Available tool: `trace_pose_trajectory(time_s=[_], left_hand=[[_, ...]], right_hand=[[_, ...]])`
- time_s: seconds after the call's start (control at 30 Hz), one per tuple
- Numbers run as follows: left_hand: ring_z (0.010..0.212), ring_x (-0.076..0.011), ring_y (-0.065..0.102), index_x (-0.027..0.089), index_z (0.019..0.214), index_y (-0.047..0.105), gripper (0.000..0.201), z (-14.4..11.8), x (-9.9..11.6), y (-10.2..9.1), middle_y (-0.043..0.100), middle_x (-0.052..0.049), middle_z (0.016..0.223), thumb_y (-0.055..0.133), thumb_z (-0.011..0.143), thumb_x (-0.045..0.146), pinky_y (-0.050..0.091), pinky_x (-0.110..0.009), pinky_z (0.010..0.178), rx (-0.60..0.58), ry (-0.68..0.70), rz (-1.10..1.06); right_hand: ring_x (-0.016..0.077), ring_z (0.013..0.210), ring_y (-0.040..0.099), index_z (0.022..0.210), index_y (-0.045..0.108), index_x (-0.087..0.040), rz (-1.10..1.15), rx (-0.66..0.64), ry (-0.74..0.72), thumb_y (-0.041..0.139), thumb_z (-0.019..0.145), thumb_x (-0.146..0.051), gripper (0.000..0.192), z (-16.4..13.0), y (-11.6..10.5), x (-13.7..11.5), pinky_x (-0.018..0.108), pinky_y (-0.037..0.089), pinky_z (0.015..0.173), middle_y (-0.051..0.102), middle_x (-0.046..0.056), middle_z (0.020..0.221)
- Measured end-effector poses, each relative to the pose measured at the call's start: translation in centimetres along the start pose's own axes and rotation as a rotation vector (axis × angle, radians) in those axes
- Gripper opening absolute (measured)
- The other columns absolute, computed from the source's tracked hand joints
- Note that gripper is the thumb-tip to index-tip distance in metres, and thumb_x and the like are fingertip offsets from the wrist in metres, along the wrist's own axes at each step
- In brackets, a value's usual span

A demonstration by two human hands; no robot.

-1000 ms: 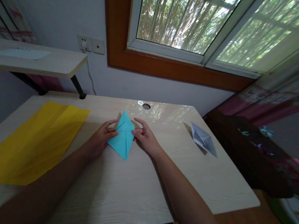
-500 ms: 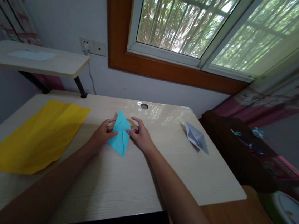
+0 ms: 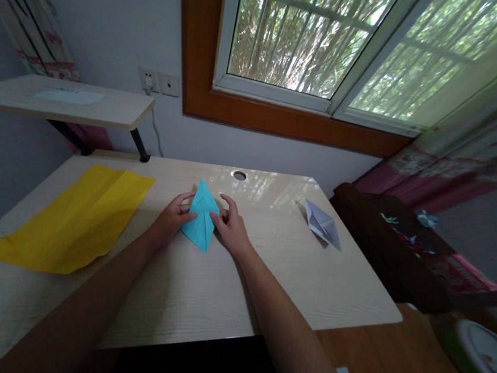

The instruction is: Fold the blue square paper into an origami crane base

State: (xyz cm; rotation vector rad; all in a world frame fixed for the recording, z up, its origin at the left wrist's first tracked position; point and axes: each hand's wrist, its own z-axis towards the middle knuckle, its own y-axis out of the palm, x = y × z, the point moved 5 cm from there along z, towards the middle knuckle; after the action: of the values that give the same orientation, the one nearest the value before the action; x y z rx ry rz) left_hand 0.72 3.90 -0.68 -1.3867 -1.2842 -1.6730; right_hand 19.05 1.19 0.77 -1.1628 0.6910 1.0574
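Observation:
A blue sheet of folded paper point(image 3: 203, 214), shaped like a diamond with crease lines down its lower half, is between my two hands over the middle of the desk. My left hand point(image 3: 177, 214) grips its left edge, thumb on the front face and fingers behind. On the opposite edge, my right hand point(image 3: 230, 223) pinches the paper between thumb and bent fingers, with the index finger raised off it. Part of the fingers behind the paper is hidden.
A large yellow sheet point(image 3: 78, 221) lies on the desk point(image 3: 162, 314) to the left. A folded white paper boat point(image 3: 322, 224) sits at the right. A raised shelf point(image 3: 117, 113) stands at the back left, and a round cable hole point(image 3: 239, 176) is near the back edge.
The view has shifted slightly, bringing more of the floor and the desk's front edge into sight. Both hands keep their hold on the blue paper, with hardly any change in their pose.

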Motion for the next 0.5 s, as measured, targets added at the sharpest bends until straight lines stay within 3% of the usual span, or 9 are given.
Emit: trace_pose_trajectory(time_s=[0.27,0.5], left_hand=[[0.081,-0.0242,0.075,0.018,0.148,0.038,0.084,-0.2,0.2,0.1,0.076,-0.013,0.108,0.081,0.077,0.029,0.059,-0.034,0.073,0.023,0.017,-0.013],[0.081,-0.0233,0.073,0.019,0.151,0.036,0.088,-0.2,0.8,0.3,0.077,-0.011,0.105,0.081,0.076,0.029,0.057,-0.033,0.073,0.028,-0.016,-0.038]], right_hand=[[0.0140,0.063,0.062,0.146,0.036,-0.024,0.106,-0.036,0.026,0.061,0.091,-0.029,0.061,-1.2,0.4,0.0,0.027,0.048,0.066,0.062,-0.007,0.070],[0.0135,0.063,0.063,0.144,0.039,-0.027,0.247,-0.015,0.037,0.065,0.088,-0.031,0.061,-1.1,0.2,0.9,0.027,0.048,0.065,0.062,-0.007,0.071]])
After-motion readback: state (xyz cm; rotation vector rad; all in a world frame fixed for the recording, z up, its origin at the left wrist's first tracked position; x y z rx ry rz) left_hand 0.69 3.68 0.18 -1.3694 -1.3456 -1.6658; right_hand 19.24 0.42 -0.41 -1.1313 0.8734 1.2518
